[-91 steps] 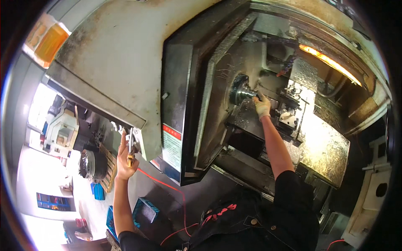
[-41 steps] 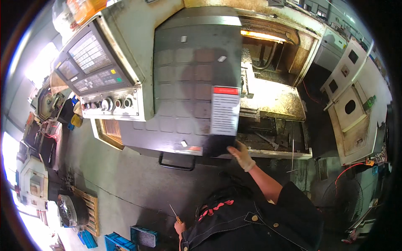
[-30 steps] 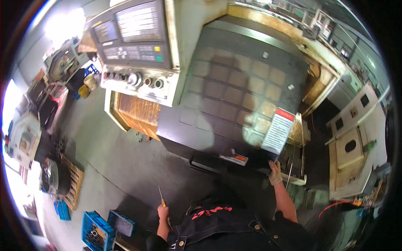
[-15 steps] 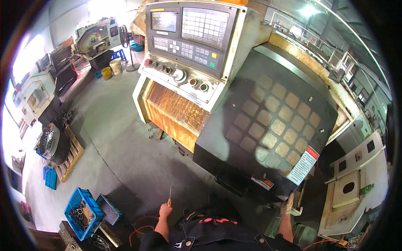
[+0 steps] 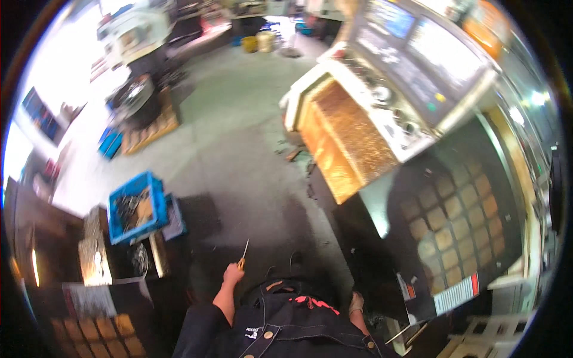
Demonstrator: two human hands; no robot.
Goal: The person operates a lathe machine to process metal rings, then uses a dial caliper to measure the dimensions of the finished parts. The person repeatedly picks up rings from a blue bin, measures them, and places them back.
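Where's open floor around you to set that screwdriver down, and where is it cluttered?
Open concrete floor runs from the left hand with the screwdriver up between the blue crate and the machine's orange panel. Crowded: the stacked parts beside the crate at left, and the debris at the panel's foot.

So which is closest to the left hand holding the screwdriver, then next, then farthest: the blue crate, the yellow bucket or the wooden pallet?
From the left hand:
1. Blue crate, on its left.
2. Wooden pallet, farther up the floor.
3. Yellow bucket, far end of the floor.

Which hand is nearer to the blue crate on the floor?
Left. The left hand, holding a screwdriver, is just right of the blue crate; the right hand is far beyond, by the machine door.
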